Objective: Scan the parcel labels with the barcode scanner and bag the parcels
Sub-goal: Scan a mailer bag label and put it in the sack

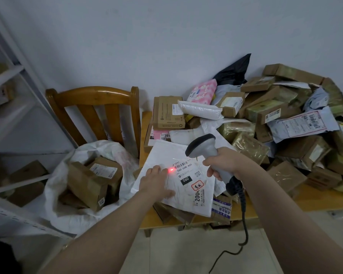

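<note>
At table edge [309, 203] | left hand [156, 182] flat on parcel [166, 153] | right hand [224, 163] grips scanner [202, 145]

Parcel pile [305, 149] (far right) partly off-frame

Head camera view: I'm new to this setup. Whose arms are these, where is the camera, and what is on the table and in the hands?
There is no machine: a person works with bare hands, and the one camera sits on their head, looking forward and down. The arms reaching in from the bottom are theirs. The left hand lies flat on a white parcel on the wooden table. The right hand grips a grey barcode scanner aimed at the parcel's label; a red dot glows beside the barcode. A heap of boxes and mailers covers the table's right side. Left of the table, a white sack holds brown boxes, with a wooden chair behind it.
</note>
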